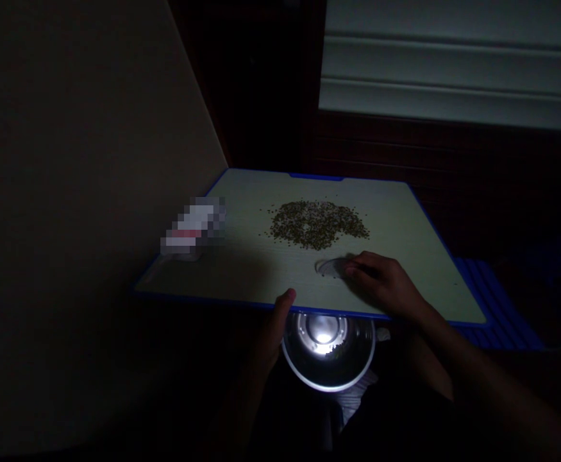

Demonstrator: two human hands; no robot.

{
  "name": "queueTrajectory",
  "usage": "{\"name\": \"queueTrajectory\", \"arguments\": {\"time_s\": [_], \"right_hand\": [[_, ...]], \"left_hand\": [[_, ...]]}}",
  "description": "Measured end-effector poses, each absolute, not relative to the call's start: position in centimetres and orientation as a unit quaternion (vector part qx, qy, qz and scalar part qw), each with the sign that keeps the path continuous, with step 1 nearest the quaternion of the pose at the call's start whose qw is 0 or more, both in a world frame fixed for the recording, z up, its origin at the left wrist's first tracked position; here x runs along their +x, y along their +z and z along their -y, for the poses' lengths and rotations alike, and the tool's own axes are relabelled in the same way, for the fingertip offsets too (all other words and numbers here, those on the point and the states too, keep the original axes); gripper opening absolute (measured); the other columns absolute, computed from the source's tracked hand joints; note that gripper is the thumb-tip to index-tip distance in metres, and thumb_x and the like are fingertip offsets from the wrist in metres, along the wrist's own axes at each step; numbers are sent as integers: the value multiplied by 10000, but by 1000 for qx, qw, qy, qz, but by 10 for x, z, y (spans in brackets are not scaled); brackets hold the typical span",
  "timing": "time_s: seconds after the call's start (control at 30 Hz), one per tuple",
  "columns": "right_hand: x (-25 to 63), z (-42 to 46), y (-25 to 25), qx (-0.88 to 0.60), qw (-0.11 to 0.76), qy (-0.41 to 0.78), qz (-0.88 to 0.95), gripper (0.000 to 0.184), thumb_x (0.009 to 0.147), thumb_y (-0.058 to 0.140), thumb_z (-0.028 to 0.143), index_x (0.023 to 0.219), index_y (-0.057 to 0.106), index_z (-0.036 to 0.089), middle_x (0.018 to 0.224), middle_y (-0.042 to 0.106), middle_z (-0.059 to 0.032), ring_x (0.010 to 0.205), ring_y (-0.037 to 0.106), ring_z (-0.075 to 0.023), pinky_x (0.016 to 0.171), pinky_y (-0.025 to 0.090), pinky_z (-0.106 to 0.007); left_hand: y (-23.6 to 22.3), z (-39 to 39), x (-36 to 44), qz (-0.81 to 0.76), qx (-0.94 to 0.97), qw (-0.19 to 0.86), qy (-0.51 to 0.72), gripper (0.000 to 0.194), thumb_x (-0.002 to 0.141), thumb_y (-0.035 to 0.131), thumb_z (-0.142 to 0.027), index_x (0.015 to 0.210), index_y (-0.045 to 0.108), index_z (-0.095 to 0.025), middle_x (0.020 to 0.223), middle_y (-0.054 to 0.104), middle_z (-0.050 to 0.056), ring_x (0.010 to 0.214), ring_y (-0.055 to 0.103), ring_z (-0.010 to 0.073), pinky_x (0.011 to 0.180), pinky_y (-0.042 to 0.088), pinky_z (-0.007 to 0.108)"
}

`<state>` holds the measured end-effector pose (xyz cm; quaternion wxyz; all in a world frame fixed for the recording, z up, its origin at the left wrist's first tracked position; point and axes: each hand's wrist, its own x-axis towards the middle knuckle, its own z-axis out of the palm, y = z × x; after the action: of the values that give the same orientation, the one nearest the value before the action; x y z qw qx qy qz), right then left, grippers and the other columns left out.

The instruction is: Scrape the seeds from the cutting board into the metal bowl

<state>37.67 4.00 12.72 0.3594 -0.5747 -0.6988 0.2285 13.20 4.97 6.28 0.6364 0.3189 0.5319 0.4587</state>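
Observation:
A pale tabletop with a blue rim [405, 212] carries a spread heap of small brown seeds [316, 223]. My right hand [386, 282] rests on the table near its front edge, fingers closed on a small clear round lid or dish [329, 267] lying just below the seeds. My left hand [275, 327] grips the rim of a shiny metal bowl [328, 350] held under the table's front edge, thumb up against the edge. A few seeds lie inside the bowl.
A blurred white and red object [194, 228] lies at the table's left side. A plain wall [78, 160] stands close on the left. Dark furniture and a pale panel [453, 64] sit behind. Blue ribbed material [492, 301] shows at the right.

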Motion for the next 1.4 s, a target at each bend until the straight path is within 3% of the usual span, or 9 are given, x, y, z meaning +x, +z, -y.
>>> {"name": "queueTrajectory", "arguments": {"time_s": [0.27, 0.57, 0.8, 1.1, 1.23, 1.4], "right_hand": [[373, -32, 132, -554, 349, 277, 703, 207, 990, 573, 363, 988, 728, 225, 904, 700, -43, 816, 649, -191, 722, 488, -324], [362, -23, 141, -515, 332, 314, 725, 184, 996, 576, 331, 954, 727, 235, 913, 726, -39, 834, 650, -197, 759, 498, -344], [358, -16, 141, -522, 315, 319, 726, 218, 995, 578, 370, 922, 735, 238, 884, 735, -26, 818, 660, -199, 751, 497, -344], [359, -13, 138, -537, 319, 314, 715, 230, 986, 594, 392, 908, 743, 235, 865, 734, -32, 810, 660, -201, 770, 497, -349], [360, -11, 137, -520, 318, 308, 731, 204, 981, 604, 381, 901, 737, 249, 872, 738, -22, 817, 657, -197, 807, 496, -367], [364, -17, 142, -557, 354, 349, 666, 172, 955, 622, 357, 903, 727, 232, 865, 728, -24, 777, 649, -189, 697, 496, -315]], "left_hand": [[69, -49, 134, -534, 322, 627, 466, 272, 807, 763, -462, 960, 763, -237, 1105, 772, 87, 1239, 624, 317, 1160, 365, 400], [63, -49, 132, -510, 311, 664, 450, 373, 802, 758, -529, 1019, 751, -224, 1175, 756, 86, 1250, 619, 313, 1132, 398, 390], [61, -49, 131, -534, 274, 689, 406, 425, 752, 786, -568, 947, 738, -194, 1039, 776, 111, 1198, 647, 327, 1092, 430, 393], [56, -50, 131, -533, 276, 687, 409, 444, 745, 787, -575, 948, 723, -185, 1019, 768, 96, 1203, 640, 324, 1089, 425, 400], [55, -50, 131, -534, 278, 687, 406, 432, 769, 769, -574, 964, 723, -190, 1080, 763, 101, 1242, 621, 316, 1111, 403, 397], [63, -49, 131, -506, 314, 665, 450, 341, 823, 746, -507, 1036, 753, -241, 1203, 747, 77, 1254, 618, 293, 1119, 406, 360]]}}
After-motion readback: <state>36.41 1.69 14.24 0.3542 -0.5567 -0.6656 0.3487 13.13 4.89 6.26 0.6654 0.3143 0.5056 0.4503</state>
